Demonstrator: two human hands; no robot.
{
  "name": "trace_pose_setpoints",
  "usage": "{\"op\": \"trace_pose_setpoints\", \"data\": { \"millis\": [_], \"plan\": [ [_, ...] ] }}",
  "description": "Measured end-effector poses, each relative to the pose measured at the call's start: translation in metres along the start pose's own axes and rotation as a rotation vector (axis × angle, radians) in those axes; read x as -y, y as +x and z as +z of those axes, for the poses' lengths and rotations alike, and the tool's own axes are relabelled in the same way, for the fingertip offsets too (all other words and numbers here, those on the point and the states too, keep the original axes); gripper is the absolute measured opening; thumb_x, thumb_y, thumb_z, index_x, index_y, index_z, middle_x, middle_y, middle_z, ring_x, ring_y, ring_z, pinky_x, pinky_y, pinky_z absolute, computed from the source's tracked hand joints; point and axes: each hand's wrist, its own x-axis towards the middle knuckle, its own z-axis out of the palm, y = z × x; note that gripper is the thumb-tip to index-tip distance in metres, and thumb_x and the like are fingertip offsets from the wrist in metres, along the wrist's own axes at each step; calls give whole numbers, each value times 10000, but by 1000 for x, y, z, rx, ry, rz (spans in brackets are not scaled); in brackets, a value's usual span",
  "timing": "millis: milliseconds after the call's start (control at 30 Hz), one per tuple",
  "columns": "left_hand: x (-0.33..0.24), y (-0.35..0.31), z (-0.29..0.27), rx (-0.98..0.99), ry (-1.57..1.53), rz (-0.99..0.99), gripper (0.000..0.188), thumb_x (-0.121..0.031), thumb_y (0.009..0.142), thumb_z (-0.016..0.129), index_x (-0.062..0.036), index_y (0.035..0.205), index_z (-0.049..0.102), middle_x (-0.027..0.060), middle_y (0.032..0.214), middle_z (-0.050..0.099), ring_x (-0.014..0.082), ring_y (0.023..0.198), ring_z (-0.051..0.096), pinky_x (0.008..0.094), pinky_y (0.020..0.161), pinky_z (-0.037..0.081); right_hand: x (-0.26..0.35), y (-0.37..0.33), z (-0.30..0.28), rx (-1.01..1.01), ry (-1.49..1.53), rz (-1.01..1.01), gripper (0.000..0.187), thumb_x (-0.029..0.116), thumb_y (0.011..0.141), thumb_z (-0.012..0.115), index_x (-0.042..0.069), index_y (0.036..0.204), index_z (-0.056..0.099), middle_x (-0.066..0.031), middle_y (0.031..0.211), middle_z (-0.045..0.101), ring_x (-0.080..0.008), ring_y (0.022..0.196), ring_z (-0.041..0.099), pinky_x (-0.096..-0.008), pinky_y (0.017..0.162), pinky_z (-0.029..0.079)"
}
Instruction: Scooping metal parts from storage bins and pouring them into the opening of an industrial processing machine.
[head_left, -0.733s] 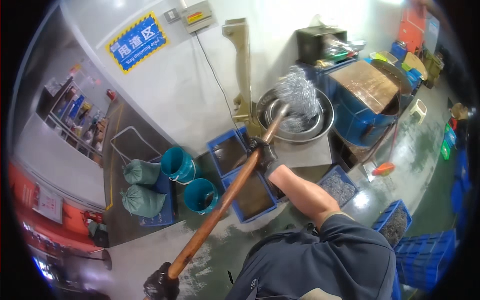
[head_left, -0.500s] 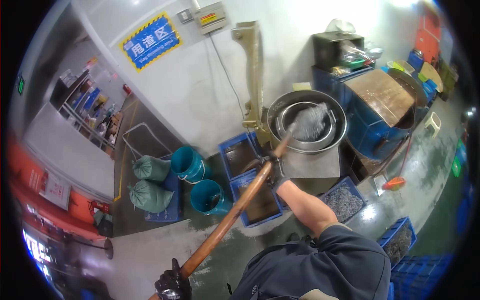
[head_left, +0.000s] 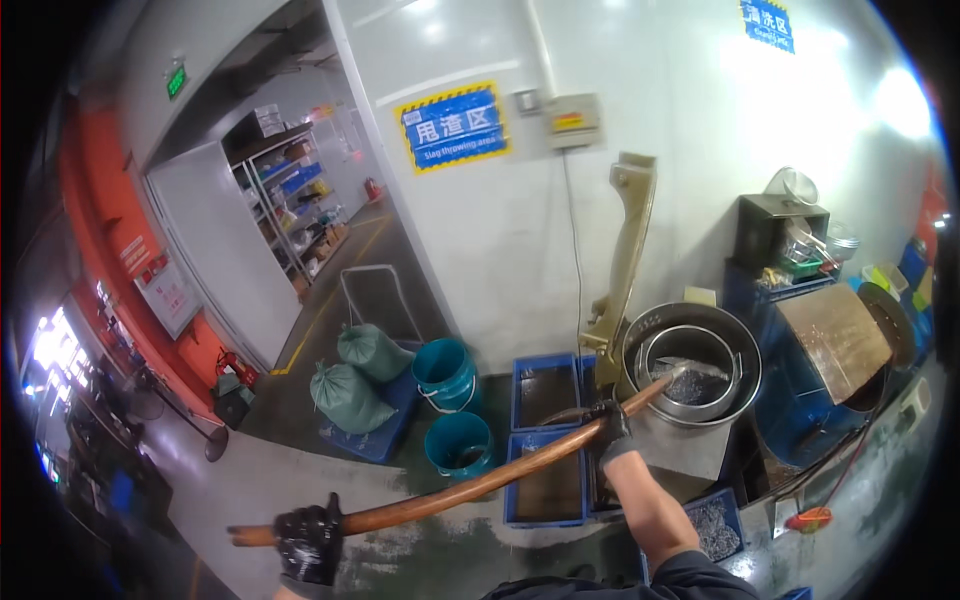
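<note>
Across the view runs the long wooden handle of a shovel. My left hand, in a black glove, is closed round it near its butt end at the lower left. Farther along, my right hand, also in a black glove, grips the handle close to the blade. The shovel's metal blade is inside a round metal pot, which sits within a larger steel drum. Grey metal shavings lie in the pot around the blade, whose tip I cannot make out.
Two blue trays lie below the drum, beside two teal buckets. Green sacks rest on a blue cart. A beige metal arm rises behind the drum. At right are a blue bin and a crate of shavings.
The shovel blade, blurred and loaded over the pot earlier, is now lower inside it. The handle lies flatter, with my left hand raised. The view has tilted up and swung left.
</note>
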Motion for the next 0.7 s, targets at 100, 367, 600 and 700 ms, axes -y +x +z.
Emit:
{"op": "trace_pose_setpoints", "data": {
  "millis": [100,367,600,700],
  "plan": [
    [32,25,-31,-133,105,10,266,-120,792,599,-100,1047,672,59,668,514,248,687,553,416,639,424,2,-36,38,192,78,-116,142,218,778,629,139,693,547,-47,654,552,-225,636,565,-376,666,513],
    [97,55,-53,-181,308,91,616,-93,747,636,-96,1354,538,116,897,560,325,940,556,541,956,428,-4,-51,86,313,412,44,132,225,875,592,119,799,573,-50,754,597,-227,725,593,-353,706,517],
    [-34,144,-50,-115,278,277,285,-124,806,580,-125,1088,626,55,839,553,252,839,571,423,771,469,23,45,18,-2,314,-129,180,295,895,567,118,876,590,-80,775,601,-268,773,604,-380,745,522],
    [-74,154,-82,-21,179,253,331,-98,800,628,-97,1132,630,92,828,551,287,829,574,442,743,461,19,87,-5,18,325,-117,260,320,926,529,94,1054,536,-100,963,570,-273,913,572,-384,834,495]
  ]
}}
